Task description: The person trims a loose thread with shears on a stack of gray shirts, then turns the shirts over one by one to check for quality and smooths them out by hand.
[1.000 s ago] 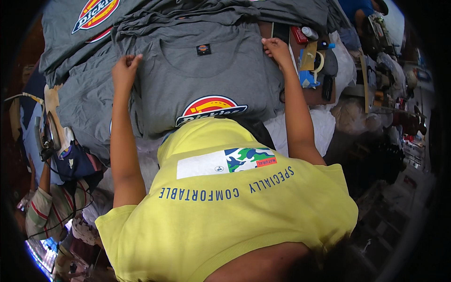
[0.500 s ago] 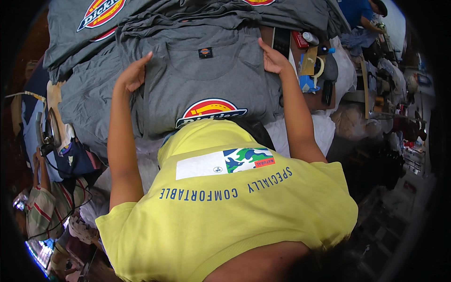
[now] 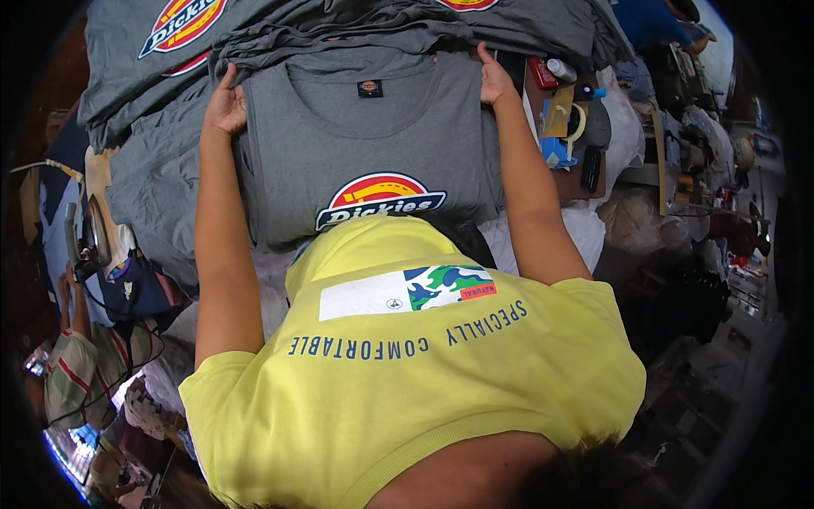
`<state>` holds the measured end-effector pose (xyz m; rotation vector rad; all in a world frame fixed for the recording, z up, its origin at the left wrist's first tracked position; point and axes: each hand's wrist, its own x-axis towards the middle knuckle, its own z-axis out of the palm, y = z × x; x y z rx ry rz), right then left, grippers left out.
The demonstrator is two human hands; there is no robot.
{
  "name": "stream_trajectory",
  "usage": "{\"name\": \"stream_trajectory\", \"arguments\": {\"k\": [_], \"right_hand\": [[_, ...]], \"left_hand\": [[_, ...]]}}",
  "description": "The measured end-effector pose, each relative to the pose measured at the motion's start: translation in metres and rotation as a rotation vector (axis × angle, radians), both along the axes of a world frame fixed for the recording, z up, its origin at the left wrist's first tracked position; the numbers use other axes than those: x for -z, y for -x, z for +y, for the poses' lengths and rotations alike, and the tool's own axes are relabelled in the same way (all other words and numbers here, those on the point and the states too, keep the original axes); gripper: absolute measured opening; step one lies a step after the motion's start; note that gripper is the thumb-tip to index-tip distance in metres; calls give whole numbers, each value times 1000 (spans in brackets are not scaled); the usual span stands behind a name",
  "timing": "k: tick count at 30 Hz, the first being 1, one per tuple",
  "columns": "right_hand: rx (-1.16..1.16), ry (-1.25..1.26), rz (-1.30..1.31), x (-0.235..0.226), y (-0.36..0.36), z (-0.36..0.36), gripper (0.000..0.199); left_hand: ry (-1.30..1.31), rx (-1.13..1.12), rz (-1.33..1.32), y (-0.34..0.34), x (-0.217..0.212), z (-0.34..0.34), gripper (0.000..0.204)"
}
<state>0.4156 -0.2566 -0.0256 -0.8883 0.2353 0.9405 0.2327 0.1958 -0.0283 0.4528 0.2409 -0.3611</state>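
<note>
A folded grey T-shirt [image 3: 377, 144] lies in front of me, its neckline toward the far side. It has a small dark neck label and a red, yellow and blue chest print. My left hand [image 3: 226, 103] holds its left edge near the shoulder, thumb raised and the other fingers mostly hidden by cloth. At the right shoulder, my right hand [image 3: 497, 83] has hold of the opposite edge, thumb up, fingers tucked under the fabric. The shirt's lower part disappears behind my yellow top.
More grey T-shirts [image 3: 136, 93] are heaped at the far side and left. On the right stand a red can [image 3: 541, 73], a tape roll [image 3: 576, 124] and a dark box-shaped item [image 3: 591, 169]. An iron [image 3: 95, 233] is at left. Other people sit at left and far right.
Both hands have moved a little farther away. The T-shirt's shoulders are drawn flatter and wider, and its neckline is opened out smoothly. More of the chest print shows.
</note>
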Motion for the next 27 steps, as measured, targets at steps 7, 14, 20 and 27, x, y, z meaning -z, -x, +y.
{"name": "stream_trajectory", "arguments": {"k": [7,14,20,27], "right_hand": [[-2,-41,-211,-66,55,18,72],[-65,362,-991,-102,211,75,81],[-230,136,-1004,-106,264,67,69],[-208,-63,-1004,-91,293,68,73]], "left_hand": [[-311,-246,27,20,-42,-47,55],[-1326,-161,-509,98,-56,-218,52],[-1127,-212,-706,134,-103,-263,73],[-1013,-307,-724,154,-98,-284,90]]}}
